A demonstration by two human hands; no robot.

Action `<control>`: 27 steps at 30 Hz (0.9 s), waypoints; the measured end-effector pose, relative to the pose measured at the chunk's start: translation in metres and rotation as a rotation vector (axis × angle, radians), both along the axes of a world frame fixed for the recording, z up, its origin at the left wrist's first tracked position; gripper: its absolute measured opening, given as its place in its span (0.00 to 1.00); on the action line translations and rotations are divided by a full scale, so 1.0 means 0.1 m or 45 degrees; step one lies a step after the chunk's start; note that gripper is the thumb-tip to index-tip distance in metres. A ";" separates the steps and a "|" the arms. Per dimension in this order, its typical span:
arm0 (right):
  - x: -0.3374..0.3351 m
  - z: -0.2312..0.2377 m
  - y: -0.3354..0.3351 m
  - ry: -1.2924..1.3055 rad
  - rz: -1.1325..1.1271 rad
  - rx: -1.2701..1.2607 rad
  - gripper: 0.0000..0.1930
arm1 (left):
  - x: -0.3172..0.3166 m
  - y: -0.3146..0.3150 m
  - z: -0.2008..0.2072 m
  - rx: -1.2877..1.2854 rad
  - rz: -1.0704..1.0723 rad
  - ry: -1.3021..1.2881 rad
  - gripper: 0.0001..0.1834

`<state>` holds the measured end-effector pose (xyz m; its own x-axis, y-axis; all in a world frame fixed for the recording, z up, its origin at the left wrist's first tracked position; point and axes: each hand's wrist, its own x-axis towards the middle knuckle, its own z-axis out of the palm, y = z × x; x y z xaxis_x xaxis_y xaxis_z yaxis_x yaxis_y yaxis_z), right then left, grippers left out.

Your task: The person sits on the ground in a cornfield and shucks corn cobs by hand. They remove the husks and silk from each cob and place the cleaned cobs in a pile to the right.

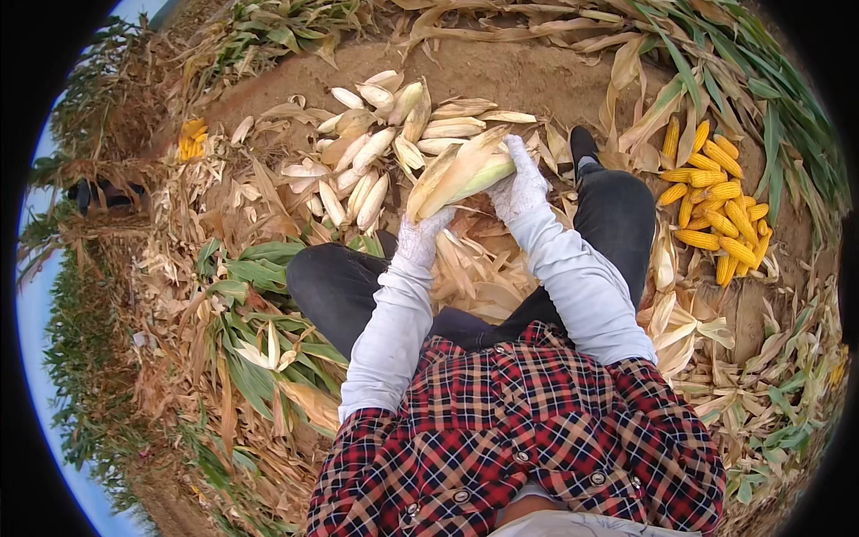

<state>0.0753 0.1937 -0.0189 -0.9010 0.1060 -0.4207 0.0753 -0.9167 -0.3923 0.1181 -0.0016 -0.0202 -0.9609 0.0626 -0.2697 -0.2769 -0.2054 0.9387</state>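
Between my two gloved hands is an ear of corn (461, 174) still wrapped in its husk, tan on one side and pale green on the other. My left hand (423, 234) grips its lower left end. At the upper right end my right hand (519, 183) is closed round it, thumb up. Just beyond lies a heap of unpeeled corn ears (369, 148) in whitish husks. Loose peeled husks (479, 273) cover the ground between my legs.
A pile of bare yellow corn cobs (720, 210) lies to my right, and a smaller yellow pile (192, 139) is far left. Green corn leaves (259, 295) lie beside my left leg (335, 286). Cut stalks (716, 54) edge the far right, past brown soil (537, 76).
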 end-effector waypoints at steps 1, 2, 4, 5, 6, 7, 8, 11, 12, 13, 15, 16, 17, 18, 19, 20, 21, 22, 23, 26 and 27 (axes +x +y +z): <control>-0.02 -0.05 0.01 -0.056 -0.023 -0.069 0.20 | 0.00 0.00 0.00 -0.001 -0.038 0.030 0.27; -0.02 -0.11 -0.01 -0.101 -0.095 -0.108 0.18 | -0.01 -0.05 0.01 0.066 -0.117 -0.050 0.23; -0.02 -0.08 -0.06 -0.120 -0.113 -0.149 0.17 | -0.04 -0.42 -0.62 -0.395 -0.014 0.380 0.22; -0.07 -0.12 0.03 -0.126 -0.162 -0.152 0.17 | -0.14 -0.43 -0.66 -0.231 0.019 0.281 0.23; -0.13 -0.09 0.15 -0.130 -0.310 -0.269 0.18 | -0.22 -0.46 -0.57 0.175 0.140 0.009 0.25; -0.18 -0.07 0.27 -0.095 -0.411 -0.213 0.18 | -0.29 -0.49 -0.50 0.445 0.321 -0.154 0.26; -0.18 -0.06 0.34 -0.056 -0.469 -0.207 0.17 | -0.33 -0.53 -0.43 0.552 0.518 -0.195 0.27; -0.14 0.20 0.36 -0.002 -0.497 -0.091 0.18 | -0.29 -0.53 -0.50 -0.230 0.857 0.040 0.36; -0.12 0.25 0.38 0.035 -0.497 -0.052 0.19 | -0.24 -0.41 -0.45 -0.626 0.566 -0.118 0.40; -0.12 0.25 0.37 0.066 -0.492 -0.015 0.19 | -0.15 -0.27 -0.41 -1.015 0.260 -0.276 0.44; -0.10 0.24 0.32 0.083 -0.399 0.037 0.21 | 0.05 -0.01 -0.47 -1.520 -0.879 -0.049 0.48; -0.08 0.23 0.29 0.106 -0.349 0.080 0.21 | 0.14 0.16 -0.43 -1.496 -1.020 -0.001 0.47; -0.07 0.22 0.28 0.129 -0.298 0.124 0.21 | 0.20 0.28 -0.39 -1.468 -1.160 0.048 0.47; -0.07 0.17 0.31 0.172 -0.232 0.253 0.23 | 0.21 0.35 -0.30 -1.372 -0.897 0.162 0.38; -0.07 0.11 0.32 0.151 -0.188 0.316 0.23 | 0.13 0.35 -0.19 -1.364 -0.732 0.135 0.27; -0.08 0.06 0.32 0.131 -0.143 0.378 0.24 | 0.04 0.29 -0.12 -1.245 -0.494 0.156 0.24; -0.09 0.03 0.30 0.113 -0.083 0.436 0.25 | -0.02 0.20 -0.08 -1.125 -0.244 0.168 0.21; -0.01 0.21 0.27 0.064 0.033 0.506 0.30 | -0.07 0.11 -0.04 -1.078 -0.094 0.231 0.20; -0.03 0.12 0.23 0.055 0.068 0.573 0.31 | -0.09 0.05 -0.01 -1.029 0.055 0.294 0.20; -0.06 -0.08 0.05 0.053 0.162 0.620 0.20 | 0.00 0.11 0.05 -0.997 -0.239 0.410 0.34; -0.08 -0.24 0.01 0.069 0.189 0.528 0.20 | 0.05 0.22 0.13 -1.166 -0.357 0.509 0.37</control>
<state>0.0676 0.1944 -0.0426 -0.9388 0.1233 -0.3216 0.1636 -0.6619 -0.7315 0.1229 0.0208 -0.0068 -0.9732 0.2296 0.0086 0.1614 0.6565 0.7369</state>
